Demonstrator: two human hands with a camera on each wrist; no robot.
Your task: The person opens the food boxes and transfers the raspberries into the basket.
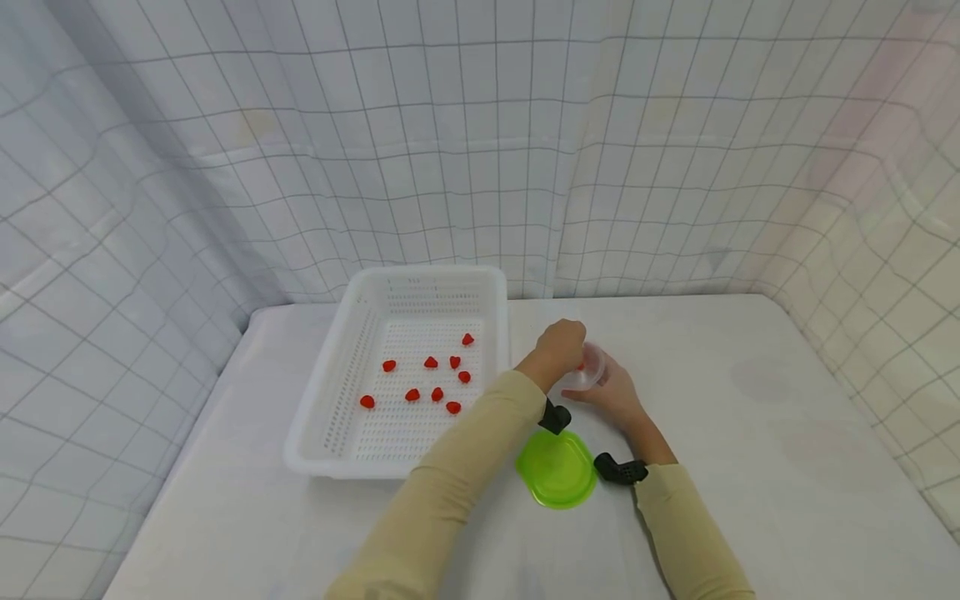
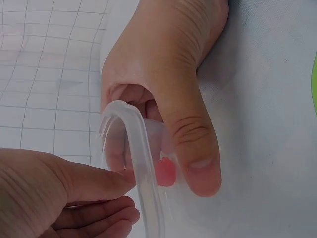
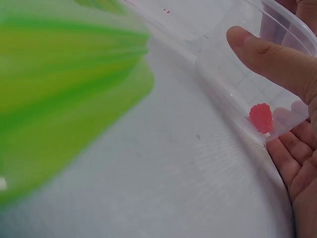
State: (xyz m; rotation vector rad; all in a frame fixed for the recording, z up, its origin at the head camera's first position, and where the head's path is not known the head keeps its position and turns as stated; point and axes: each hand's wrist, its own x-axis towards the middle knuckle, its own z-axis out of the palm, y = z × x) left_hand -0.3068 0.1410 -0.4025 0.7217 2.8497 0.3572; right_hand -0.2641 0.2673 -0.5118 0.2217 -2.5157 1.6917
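My right hand (image 1: 618, 396) grips a clear plastic container (image 1: 592, 379), its thumb along the near wall and its fingers around the far side. Inside the container, near its base, lies one red raspberry (image 3: 261, 118), also visible through the wall in the left wrist view. My left hand (image 2: 29, 193) is at the container's mouth, the thumb tip overlapping the rim (image 2: 143, 168) and the other fingers loosely bent. Nothing shows between those fingers. Closer to me, a bright green lid (image 1: 557, 468) lies flat on the table, between the two wrists.
To the left stands a white perforated basket (image 1: 322, 408) with several red raspberries (image 1: 437, 394) scattered over its floor. My left forearm crosses its near right corner. White gridded curtains (image 1: 495, 150) hang behind and on both sides of the white table (image 1: 750, 467).
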